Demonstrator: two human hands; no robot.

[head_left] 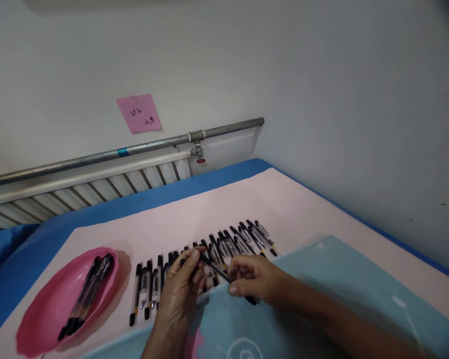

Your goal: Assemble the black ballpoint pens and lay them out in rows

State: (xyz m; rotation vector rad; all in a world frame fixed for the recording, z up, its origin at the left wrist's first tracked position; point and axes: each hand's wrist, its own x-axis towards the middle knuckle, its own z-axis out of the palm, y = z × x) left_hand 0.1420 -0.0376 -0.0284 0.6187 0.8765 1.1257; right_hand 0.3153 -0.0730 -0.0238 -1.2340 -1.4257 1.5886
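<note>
A pen (220,271) with a clear barrel and black ends is held slantwise between my two hands, above the light blue cloth. My left hand (183,281) pinches its upper black end between thumb and fingers. Around the lower part of the barrel, the fingers of my right hand (256,279) are closed, and the black tip sticks out below them. Behind the hands lies a long row of similar pens (243,239), side by side with black caps pointing away from me. My left hand hides part of that row.
To the left stands a pink oval dish (41,309) with several pens (86,294) in it. A pale pink sheet (284,199) covers the blue table surface (232,172). The light blue cloth (322,269) lies along the near side. Beyond are a radiator (108,187), a pipe and the wall.
</note>
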